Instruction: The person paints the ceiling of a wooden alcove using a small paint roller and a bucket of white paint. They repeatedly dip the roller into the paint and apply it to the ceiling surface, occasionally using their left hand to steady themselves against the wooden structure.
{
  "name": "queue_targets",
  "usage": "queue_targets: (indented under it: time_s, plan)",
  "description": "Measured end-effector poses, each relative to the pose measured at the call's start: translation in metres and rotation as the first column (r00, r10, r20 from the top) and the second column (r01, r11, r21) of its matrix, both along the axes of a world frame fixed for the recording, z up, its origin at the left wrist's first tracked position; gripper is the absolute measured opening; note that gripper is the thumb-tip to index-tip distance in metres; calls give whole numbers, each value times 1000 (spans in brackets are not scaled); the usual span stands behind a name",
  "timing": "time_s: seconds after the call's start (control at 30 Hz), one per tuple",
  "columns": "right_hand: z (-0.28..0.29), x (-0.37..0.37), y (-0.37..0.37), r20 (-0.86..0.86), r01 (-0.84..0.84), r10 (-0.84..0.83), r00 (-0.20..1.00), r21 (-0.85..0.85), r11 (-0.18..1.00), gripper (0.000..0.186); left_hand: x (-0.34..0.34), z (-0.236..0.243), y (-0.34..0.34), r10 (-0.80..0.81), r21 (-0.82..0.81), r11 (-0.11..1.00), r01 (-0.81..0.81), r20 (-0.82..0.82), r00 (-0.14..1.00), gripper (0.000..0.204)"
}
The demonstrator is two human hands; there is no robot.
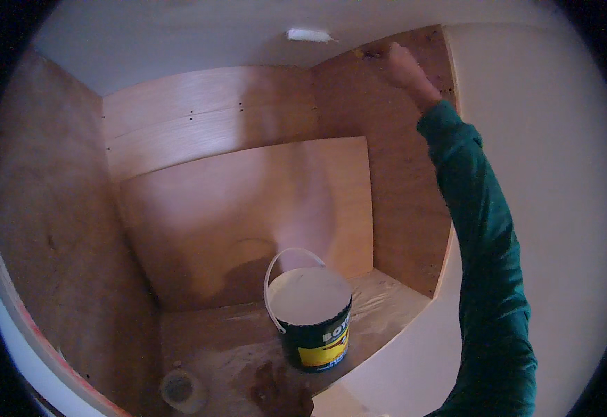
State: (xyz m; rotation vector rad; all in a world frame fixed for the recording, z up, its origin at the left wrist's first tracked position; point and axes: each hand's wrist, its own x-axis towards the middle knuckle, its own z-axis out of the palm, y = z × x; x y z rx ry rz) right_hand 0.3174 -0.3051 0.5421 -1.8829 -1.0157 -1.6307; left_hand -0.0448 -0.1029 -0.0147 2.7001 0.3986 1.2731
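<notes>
My right arm in a green sleeve reaches up to the top right of a wooden cupboard. My right hand is closed beside the right side panel, close under the ceiling. A small dark shape shows just left of its fingers; what the hand holds is too dim to make out. Low in the middle, a dark blurred shape that looks like my left hand is against the cupboard floor, its fingers unclear. Just above it stands an open bucket, dark green with a yellow band, full of pale paint-like stuff, its white handle raised.
A loose plywood board leans against the back panel. At the lower left, a small round container stands near the left side panel. A white fixture is on the grey ceiling. To the right is a pale wall.
</notes>
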Motion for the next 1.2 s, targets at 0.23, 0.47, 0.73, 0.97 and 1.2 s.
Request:
queue_targets:
  time_s: [0.23,0.47,0.73,0.97,1.2]
  plan:
    - [-5,7,11,-63,-31,33,997,39,999,37,3,1,-6,62,43,997,-62,-8,998,72]
    - [-31,-62,-97,106,-120,116,988,28,992,36,6,-12,6,161,74,986,-149,-211,964,76]
    - [-61,-128,-171,-284,53,-10,959,144,988,38,1,9,-1,152,36,988,-148,-295,943,74]
    - [-28,-73,-151,-58,74,-70,996,69,995,34,1,0,1,218,163,970,-179,-267,939,73]
    - [-3,44,-78,178,-77,86,980,-56,995,34,4,8,-10,167,211,967,-145,-89,982,70]
